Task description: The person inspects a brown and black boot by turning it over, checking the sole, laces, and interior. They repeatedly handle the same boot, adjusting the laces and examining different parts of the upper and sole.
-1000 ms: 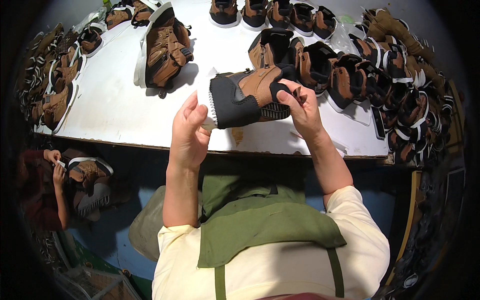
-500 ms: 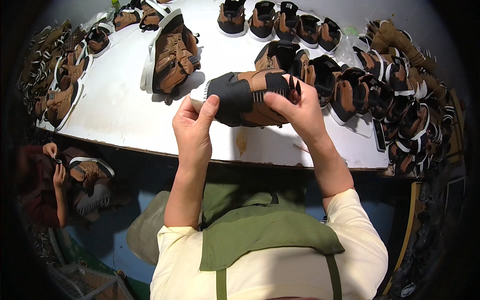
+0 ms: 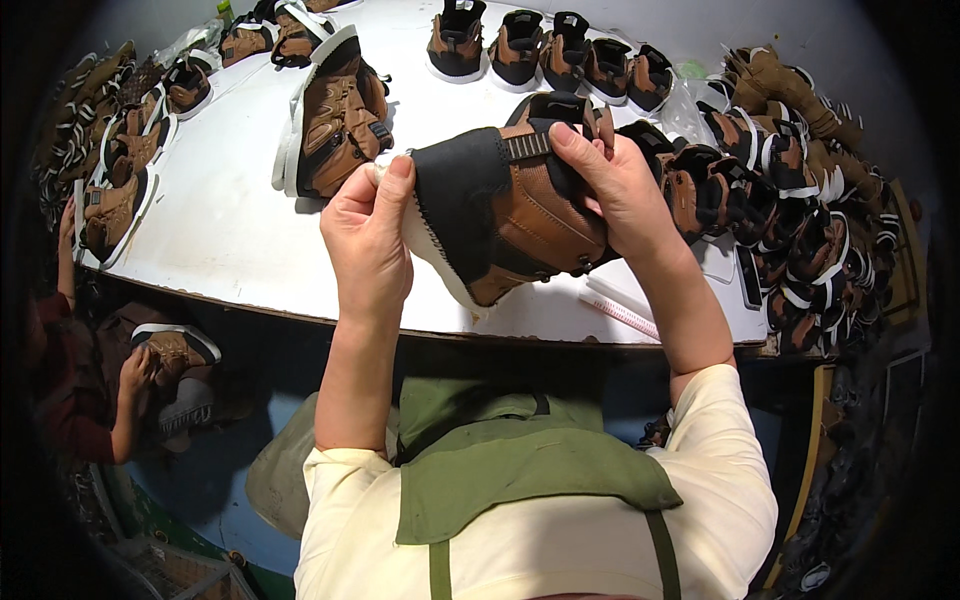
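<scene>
Between my hands, above the near edge of the table, is a brown and black shoe (image 3: 545,215) with a white sole edge and stitching along it. My left hand (image 3: 370,225) pinches the white sole at the shoe's left end, thumb on top. At the other end my right hand (image 3: 625,190) grips the upper near the collar, its thumb lying by a ribbed black strip. Some of the right fingers are hidden behind the shoe. Left of it on the table, a pair of brown shoes (image 3: 340,125) leans together with white soles turned outward.
A row of shoes (image 3: 515,50) stands along the back of the white table (image 3: 230,215). More shoes (image 3: 830,245) are heaped at the right, others (image 3: 120,210) at the left. A ruler-like white strip (image 3: 622,312) lies near the front edge. Lower left, another person's hand (image 3: 138,370) touches a shoe.
The shoe has turned in my hands, showing more of its side and white sole edge. My left hand has shifted slightly left, and the co-worker's hands have moved apart.
</scene>
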A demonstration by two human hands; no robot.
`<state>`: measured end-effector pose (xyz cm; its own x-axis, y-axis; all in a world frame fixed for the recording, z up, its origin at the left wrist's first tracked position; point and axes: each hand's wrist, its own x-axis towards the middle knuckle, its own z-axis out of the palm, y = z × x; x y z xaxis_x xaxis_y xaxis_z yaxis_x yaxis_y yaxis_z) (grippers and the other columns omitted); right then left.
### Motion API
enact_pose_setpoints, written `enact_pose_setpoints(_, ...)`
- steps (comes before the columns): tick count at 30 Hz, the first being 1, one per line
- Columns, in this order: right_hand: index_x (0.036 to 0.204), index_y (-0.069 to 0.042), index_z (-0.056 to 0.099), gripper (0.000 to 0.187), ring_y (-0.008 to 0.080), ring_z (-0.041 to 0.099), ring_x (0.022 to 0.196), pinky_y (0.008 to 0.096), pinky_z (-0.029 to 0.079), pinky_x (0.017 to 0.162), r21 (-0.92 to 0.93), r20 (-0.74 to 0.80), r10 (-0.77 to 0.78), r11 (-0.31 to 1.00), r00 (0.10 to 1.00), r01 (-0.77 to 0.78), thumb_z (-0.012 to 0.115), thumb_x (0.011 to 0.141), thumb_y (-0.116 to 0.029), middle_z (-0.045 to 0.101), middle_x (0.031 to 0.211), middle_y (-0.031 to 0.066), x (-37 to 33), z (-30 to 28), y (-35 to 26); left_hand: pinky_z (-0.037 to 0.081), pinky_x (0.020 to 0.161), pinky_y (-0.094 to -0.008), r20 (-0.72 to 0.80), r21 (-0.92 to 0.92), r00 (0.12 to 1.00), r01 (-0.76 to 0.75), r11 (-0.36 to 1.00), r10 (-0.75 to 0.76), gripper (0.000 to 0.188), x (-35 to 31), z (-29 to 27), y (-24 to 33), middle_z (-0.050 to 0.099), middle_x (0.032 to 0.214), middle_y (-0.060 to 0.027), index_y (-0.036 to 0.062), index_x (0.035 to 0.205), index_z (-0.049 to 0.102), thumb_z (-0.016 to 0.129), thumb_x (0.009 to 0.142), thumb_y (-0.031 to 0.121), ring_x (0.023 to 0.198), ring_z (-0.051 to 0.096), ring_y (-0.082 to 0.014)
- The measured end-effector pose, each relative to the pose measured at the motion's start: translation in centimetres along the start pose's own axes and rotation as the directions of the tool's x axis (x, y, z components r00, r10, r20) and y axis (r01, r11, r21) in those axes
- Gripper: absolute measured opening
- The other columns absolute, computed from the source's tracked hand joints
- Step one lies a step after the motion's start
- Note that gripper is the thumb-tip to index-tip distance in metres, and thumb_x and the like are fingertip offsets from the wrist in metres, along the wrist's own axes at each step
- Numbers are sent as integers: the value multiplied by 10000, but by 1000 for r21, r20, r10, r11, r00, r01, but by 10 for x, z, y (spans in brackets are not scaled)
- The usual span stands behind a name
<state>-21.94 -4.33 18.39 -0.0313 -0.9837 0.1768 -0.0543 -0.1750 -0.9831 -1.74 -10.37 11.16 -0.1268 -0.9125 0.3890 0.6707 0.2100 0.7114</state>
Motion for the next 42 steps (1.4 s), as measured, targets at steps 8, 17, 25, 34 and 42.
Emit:
enact_pose_setpoints(8,867,-33,664,376,-22,507,529,118,386,459,26,42,80,996,996,-81,609,919,-401,615,691,-46,9,-8,9,552,627,-205,-6,-11,1000,14,1000,-14,182,2,2,2,684,804,-82,14,850,637,621,924,180,693,661,-109)
enact_pose_setpoints(17,913,-28,655,355,-19,528,570,122,420,489,112,-15,123,986,992,-121,608,925,-379,633,741,-27,5,10,-2,538,634,-196,-23,-50,1000,1,999,-2,182,-1,0,0,681,791,-66,21,852,636,600,935,179,690,651,-91)
enact_pose_setpoints(25,917,-25,663,360,28,607,668,134,468,567,4,59,138,990,989,-139,609,921,-382,667,804,7,13,-7,14,514,659,-195,-36,-118,999,34,992,-38,156,-4,-8,-7,664,817,-58,1,882,621,604,928,150,711,624,-82)
enact_pose_setpoints(34,903,-25,677,415,56,620,706,180,491,625,-17,58,156,988,986,-155,627,897,-436,668,819,18,19,-8,14,476,736,-205,-77,-125,994,73,989,-83,102,-9,1,-3,646,854,-52,-22,919,620,611,899,78,759,591,-76)
enact_pose_setpoints(42,894,-15,680,444,84,627,710,206,498,662,-24,41,185,983,982,-184,639,882,-457,669,809,29,30,-17,20,476,869,-272,-45,-32,995,84,996,-85,255,-17,-2,-12,640,998,-102,-62,1093,579,617,852,13,914,606,-138)
